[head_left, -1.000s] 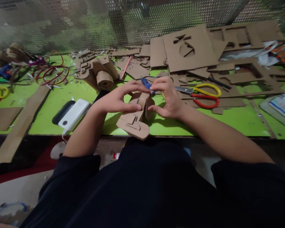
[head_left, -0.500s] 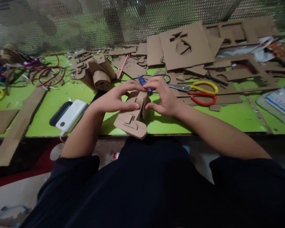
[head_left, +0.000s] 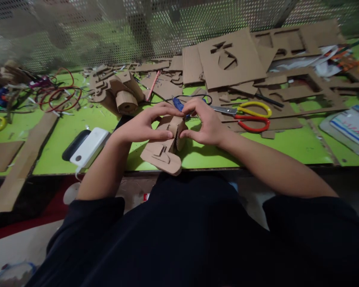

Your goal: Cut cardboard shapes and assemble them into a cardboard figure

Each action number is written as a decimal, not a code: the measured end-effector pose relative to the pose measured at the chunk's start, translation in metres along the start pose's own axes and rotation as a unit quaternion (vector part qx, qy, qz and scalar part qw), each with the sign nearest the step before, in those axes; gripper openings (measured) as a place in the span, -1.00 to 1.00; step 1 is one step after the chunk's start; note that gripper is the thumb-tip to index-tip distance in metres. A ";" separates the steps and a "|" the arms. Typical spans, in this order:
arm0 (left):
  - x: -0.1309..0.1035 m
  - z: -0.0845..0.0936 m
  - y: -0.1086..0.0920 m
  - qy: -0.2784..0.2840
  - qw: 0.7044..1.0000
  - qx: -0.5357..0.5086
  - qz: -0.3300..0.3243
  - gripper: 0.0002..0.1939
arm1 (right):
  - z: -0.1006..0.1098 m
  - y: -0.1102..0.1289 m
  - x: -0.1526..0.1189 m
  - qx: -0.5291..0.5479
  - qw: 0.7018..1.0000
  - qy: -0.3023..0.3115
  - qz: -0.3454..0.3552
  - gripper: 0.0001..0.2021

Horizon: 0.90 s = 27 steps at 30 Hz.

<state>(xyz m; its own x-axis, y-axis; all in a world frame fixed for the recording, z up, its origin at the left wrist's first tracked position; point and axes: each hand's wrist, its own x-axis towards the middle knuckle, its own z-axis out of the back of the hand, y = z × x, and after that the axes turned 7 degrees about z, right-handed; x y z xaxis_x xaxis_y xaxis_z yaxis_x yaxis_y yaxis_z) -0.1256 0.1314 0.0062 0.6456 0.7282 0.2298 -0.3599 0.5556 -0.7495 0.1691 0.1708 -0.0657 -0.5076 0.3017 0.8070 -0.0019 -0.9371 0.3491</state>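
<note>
Barely anything had moved from a second earlier: the view had slid a touch, so everything sat slightly further left, and both hands kept to the same work. On the green table [head_left: 257, 151], the cardboard model [head_left: 155, 148] lay right in front of me at the near edge, left of the scissors [head_left: 235, 112]. It looked light and fairly stiff, dry rather than slippery, though I judged its open seam [head_left: 177, 140] might crush or spread; the flat faces on either side seemed the best hold. I had it pinched between both hands, my left hand [head_left: 143, 125] arched over its left side, my right hand [head_left: 208, 123] curled in from the right. My fingertips came together at the far end, near a blue tool [head_left: 177, 103]; whether they touched it, I couldn't tell. Both thumbs bore in beside the seam.
</note>
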 end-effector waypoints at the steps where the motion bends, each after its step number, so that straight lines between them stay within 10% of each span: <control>1: -0.001 0.000 0.000 0.000 1.000 0.002 -0.001 -0.32 | 0.000 0.000 0.000 0.008 1.000 -0.005 0.005 -0.27; 27: -0.004 0.001 0.001 -0.005 1.000 0.017 0.012 -0.27 | -0.004 -0.001 0.001 0.052 0.998 -0.033 0.021 -0.40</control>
<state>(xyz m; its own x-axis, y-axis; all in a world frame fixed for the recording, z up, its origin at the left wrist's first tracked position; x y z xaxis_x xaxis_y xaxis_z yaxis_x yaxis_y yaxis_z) -0.1293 0.1296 0.0053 0.6294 0.7457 0.2188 -0.3983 0.5513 -0.7331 0.1656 0.1715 -0.0673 -0.4470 0.2761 0.8508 0.1103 -0.9269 0.3588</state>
